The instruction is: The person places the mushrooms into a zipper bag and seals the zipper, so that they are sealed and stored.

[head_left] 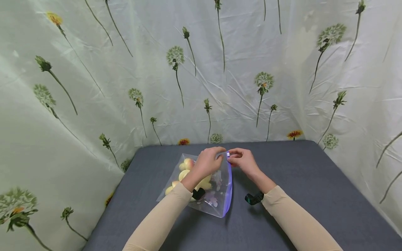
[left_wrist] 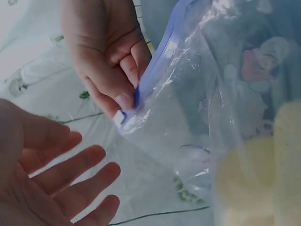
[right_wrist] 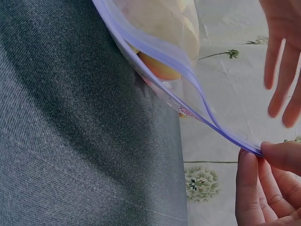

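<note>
A clear zip bag [head_left: 221, 195] with a purple zip strip [right_wrist: 164, 56] and a printed pattern is held over the grey table. Rounded pale yellow things with peach patches [head_left: 183, 174] fill its left part. Thumb and fingers of my right hand [head_left: 245, 161] pinch the far corner of the strip, beside the white slider [left_wrist: 120, 117]. In the right wrist view the two purple edges stand apart along the middle of the bag's mouth. My left hand [head_left: 208, 162] hovers over the bag near that corner, its fingers spread and holding nothing [left_wrist: 61, 174].
The grey table [head_left: 292, 181] stretches out on both sides of the bag. Behind and beside it hangs a pale curtain [head_left: 150, 69] printed with dandelions. Each wrist wears a black band, such as the right one [head_left: 253, 198].
</note>
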`<state>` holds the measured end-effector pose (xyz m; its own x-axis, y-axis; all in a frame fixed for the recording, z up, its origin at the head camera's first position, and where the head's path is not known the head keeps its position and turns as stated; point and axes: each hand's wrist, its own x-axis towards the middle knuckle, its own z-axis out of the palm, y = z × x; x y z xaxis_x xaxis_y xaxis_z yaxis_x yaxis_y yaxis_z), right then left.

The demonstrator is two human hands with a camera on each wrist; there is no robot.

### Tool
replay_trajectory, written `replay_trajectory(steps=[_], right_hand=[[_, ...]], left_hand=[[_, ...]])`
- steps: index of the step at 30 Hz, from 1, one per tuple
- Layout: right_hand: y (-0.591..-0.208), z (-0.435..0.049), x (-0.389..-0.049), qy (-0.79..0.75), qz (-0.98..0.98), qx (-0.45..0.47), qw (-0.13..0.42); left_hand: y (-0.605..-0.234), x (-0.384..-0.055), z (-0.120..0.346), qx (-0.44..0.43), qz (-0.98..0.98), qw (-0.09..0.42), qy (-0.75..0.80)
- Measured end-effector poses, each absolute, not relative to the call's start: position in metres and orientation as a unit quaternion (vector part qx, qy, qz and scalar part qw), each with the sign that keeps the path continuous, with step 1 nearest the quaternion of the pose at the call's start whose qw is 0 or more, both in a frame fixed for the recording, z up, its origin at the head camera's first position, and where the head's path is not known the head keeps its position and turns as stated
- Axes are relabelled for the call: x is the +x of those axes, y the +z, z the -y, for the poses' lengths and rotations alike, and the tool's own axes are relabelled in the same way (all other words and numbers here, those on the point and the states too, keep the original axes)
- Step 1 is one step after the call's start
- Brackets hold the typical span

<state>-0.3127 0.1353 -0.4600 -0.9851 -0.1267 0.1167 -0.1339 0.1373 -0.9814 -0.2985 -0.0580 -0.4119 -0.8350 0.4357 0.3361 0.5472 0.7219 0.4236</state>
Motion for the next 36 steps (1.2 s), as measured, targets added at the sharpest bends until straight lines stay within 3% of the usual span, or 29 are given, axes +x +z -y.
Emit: replay_trajectory(steps=[6,15,36], right_hand=[[-0.46,-0.135,-0.313,0.646,0.758,0.084,0.003],[-0.462,-0.134,-0.315,0.655,0.752,0.073,0.008],[-0.472,-0.124,-0.313,0.693,0.718,0.047,0.046]], left_hand=[[-0.418,-0.32,0.052,-0.207,0.915,0.067,-0.34],[-0.432,-0.343,0.042,-0.204,0.906,0.045,-0.368],[-0.444,-0.344,0.041,-0.176,0.891,0.047,-0.416]])
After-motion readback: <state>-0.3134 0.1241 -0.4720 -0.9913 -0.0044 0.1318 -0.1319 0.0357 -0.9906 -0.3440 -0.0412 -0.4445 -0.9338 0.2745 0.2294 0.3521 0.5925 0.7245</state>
